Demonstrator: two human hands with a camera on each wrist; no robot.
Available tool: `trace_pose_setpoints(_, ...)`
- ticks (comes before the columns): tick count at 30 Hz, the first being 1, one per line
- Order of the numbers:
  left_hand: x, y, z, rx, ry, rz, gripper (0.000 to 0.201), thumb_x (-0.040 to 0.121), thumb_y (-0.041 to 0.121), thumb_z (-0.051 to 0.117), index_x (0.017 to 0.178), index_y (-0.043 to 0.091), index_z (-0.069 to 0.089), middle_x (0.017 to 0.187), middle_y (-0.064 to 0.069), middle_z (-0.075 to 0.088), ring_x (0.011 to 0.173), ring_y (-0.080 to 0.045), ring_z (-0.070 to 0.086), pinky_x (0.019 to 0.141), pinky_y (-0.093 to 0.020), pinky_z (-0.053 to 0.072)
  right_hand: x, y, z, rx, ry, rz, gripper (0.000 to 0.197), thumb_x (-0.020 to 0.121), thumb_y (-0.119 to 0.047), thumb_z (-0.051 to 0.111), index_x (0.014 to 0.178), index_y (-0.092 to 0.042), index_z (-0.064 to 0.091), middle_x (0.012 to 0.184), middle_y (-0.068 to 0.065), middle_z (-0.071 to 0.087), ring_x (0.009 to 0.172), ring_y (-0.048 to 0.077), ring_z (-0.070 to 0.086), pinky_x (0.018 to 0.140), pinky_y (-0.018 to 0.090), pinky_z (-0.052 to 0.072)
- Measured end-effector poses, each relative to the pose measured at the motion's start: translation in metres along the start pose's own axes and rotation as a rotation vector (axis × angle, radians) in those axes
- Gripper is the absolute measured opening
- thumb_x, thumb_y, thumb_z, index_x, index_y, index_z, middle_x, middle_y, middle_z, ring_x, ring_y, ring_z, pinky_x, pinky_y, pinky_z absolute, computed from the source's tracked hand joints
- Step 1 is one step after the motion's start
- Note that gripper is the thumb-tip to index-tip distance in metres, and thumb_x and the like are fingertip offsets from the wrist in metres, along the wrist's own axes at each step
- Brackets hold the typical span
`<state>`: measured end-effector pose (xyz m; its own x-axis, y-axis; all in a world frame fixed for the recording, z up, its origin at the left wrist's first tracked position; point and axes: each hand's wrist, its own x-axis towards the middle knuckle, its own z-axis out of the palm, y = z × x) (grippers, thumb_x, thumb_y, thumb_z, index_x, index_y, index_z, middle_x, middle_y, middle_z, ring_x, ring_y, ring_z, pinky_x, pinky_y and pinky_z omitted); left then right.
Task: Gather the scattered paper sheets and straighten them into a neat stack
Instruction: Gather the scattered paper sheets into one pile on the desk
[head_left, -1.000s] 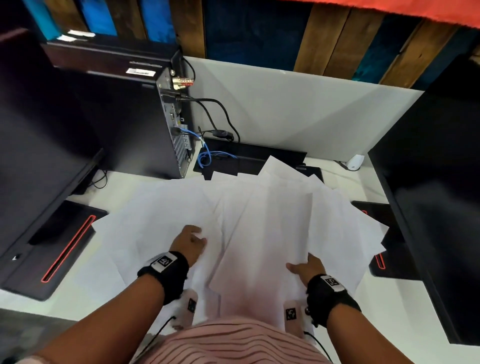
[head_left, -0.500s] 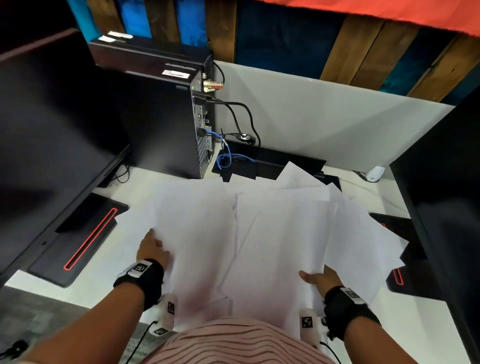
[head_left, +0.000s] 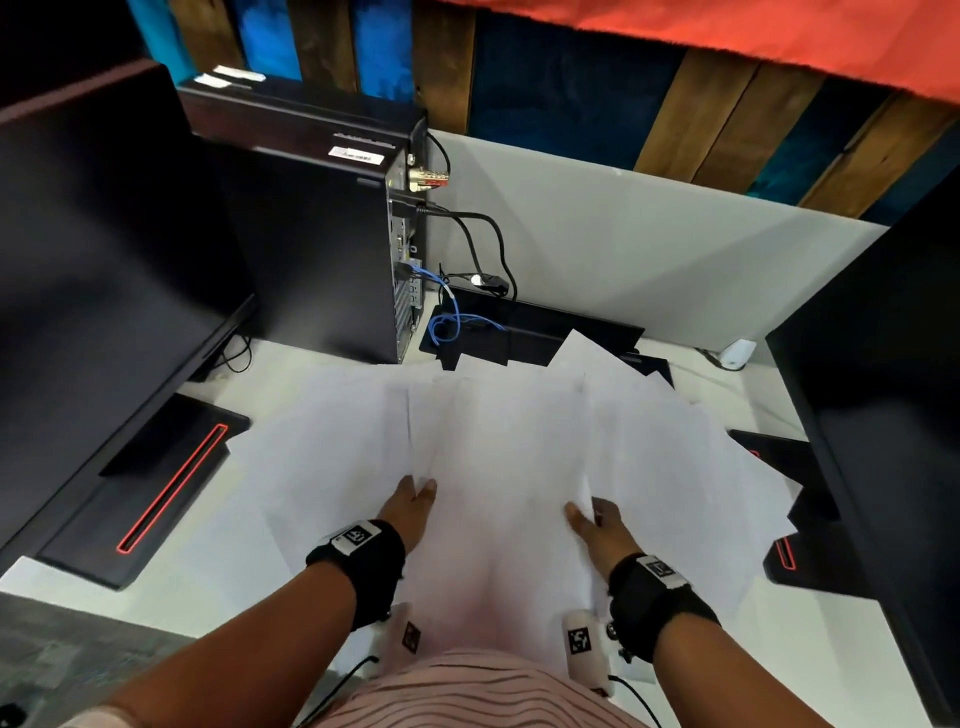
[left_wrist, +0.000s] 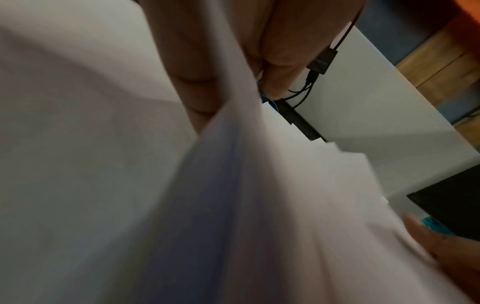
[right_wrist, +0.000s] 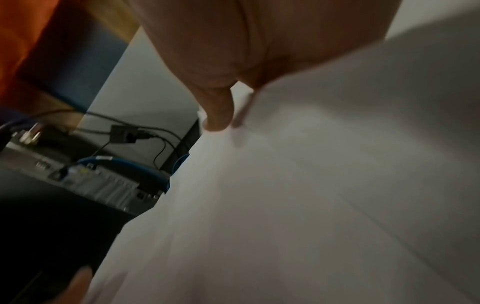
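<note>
Several white paper sheets (head_left: 498, 441) lie fanned and overlapping on the white desk (head_left: 208, 566), a few corners sticking out at the back and right. My left hand (head_left: 415, 491) grips the left edge of the middle bundle, its fingertips hidden among the sheets. In the left wrist view a sheet (left_wrist: 259, 205) runs between my fingers (left_wrist: 192, 61). My right hand (head_left: 584, 512) holds the bundle's right side, with the fingers tucked behind a raised sheet edge. The right wrist view shows that thumb (right_wrist: 218, 115) pressing on the paper (right_wrist: 311, 185).
A black computer tower (head_left: 322, 249) with cables (head_left: 452, 317) stands at the back left. A monitor (head_left: 93, 291) on a red-striped base (head_left: 140, 493) stands at the left, another monitor (head_left: 893, 415) at the right. A white partition (head_left: 649, 249) closes the back.
My left hand went out to the far left sheets, then came back toward the middle, drawing them in. The fan is narrower. My right hand has shifted slightly inward.
</note>
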<state>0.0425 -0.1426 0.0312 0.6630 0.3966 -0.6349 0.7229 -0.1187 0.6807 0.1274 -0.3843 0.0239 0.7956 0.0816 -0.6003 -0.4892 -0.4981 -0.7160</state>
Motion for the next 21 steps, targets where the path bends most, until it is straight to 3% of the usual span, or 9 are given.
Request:
trace_pose_setpoints(3, 0.002, -0.002, 0.005, 0.034, -0.011, -0.011, 0.071, 0.094, 0.040, 0.048, 0.147, 0.004, 0.018, 0.148, -0.019, 0.037, 0.133, -0.034, 0.041, 0.108, -0.034, 0.035, -0.001, -0.005, 0.006, -0.115, 0.086, -0.017, 0.054, 0.096, -0.016, 0.049, 0.144, -0.010, 0.024, 0.145, 0.016, 0.038, 0.127, 0.029, 0.045, 0.098, 0.026, 0.034)
trace_pose_setpoints(5, 0.003, -0.005, 0.006, 0.056, -0.071, -0.005, 0.083, 0.087, 0.039, 0.060, 0.147, 0.005, 0.014, 0.146, -0.018, 0.039, 0.130, -0.034, 0.043, 0.108, -0.037, 0.037, 0.000, -0.002, 0.012, -0.302, 0.038, -0.022, 0.056, 0.097, -0.011, 0.044, 0.148, -0.008, 0.021, 0.151, 0.015, 0.031, 0.135, 0.026, 0.037, 0.105, 0.023, 0.029)
trace_pose_setpoints(7, 0.002, -0.006, 0.010, 0.075, -0.106, 0.016, 0.091, 0.083, 0.028, 0.068, 0.148, 0.005, 0.009, 0.146, -0.017, 0.038, 0.131, -0.031, 0.042, 0.107, -0.036, 0.038, -0.001, -0.002, 0.018, -0.464, -0.063, -0.046, 0.057, 0.099, -0.016, 0.039, 0.150, -0.008, 0.014, 0.157, 0.010, 0.019, 0.143, 0.021, 0.024, 0.113, 0.023, 0.018)
trace_pose_setpoints(9, 0.004, -0.008, 0.012, 0.112, -0.066, 0.047, 0.089, 0.085, 0.014, 0.065, 0.150, 0.005, 0.004, 0.152, -0.017, 0.030, 0.136, -0.029, 0.036, 0.109, -0.032, 0.032, -0.003, -0.004, 0.019, -0.449, -0.103, -0.057, 0.059, 0.099, -0.021, 0.041, 0.150, -0.009, 0.015, 0.156, 0.009, 0.023, 0.142, 0.022, 0.027, 0.114, 0.025, 0.020)
trace_pose_setpoints(12, 0.006, -0.009, 0.005, 0.142, 0.036, 0.059, 0.078, 0.089, 0.008, 0.058, 0.150, 0.004, 0.010, 0.155, -0.014, 0.025, 0.140, -0.027, 0.032, 0.112, -0.028, 0.026, 0.004, -0.003, -0.006, -0.360, 0.138, -0.001, 0.059, 0.091, -0.029, 0.057, 0.143, -0.014, 0.034, 0.140, 0.016, 0.042, 0.127, 0.030, 0.045, 0.108, 0.032, 0.035)
trace_pose_setpoints(16, 0.017, -0.019, -0.013, 0.125, 0.107, 0.049, 0.053, 0.088, 0.003, 0.056, 0.138, -0.001, 0.038, 0.137, -0.022, 0.051, 0.122, -0.034, 0.051, 0.103, -0.035, 0.039, 0.005, 0.008, -0.067, -0.397, 0.546, 0.283, 0.069, 0.078, -0.036, 0.069, 0.136, -0.016, 0.038, 0.135, 0.018, 0.040, 0.125, 0.036, 0.040, 0.102, 0.046, 0.036)
trace_pose_setpoints(18, 0.019, -0.020, -0.017, 0.141, 0.100, 0.040, 0.047, 0.089, 0.004, 0.054, 0.134, -0.002, 0.042, 0.133, -0.023, 0.053, 0.121, -0.035, 0.052, 0.100, -0.034, 0.039, 0.003, 0.018, -0.094, -0.398, 0.628, 0.366, 0.083, 0.071, -0.040, 0.074, 0.137, -0.009, 0.035, 0.136, 0.022, 0.042, 0.125, 0.038, 0.042, 0.104, 0.046, 0.037)
trace_pose_setpoints(21, 0.022, -0.019, -0.019, 0.155, 0.073, 0.047, 0.044, 0.094, 0.007, 0.048, 0.136, -0.003, 0.039, 0.139, -0.022, 0.048, 0.128, -0.034, 0.047, 0.104, -0.033, 0.035, 0.011, 0.037, -0.115, -0.331, 0.569, 0.402, 0.101, 0.060, -0.044, 0.083, 0.137, -0.001, 0.034, 0.137, 0.023, 0.044, 0.123, 0.040, 0.048, 0.103, 0.048, 0.042)
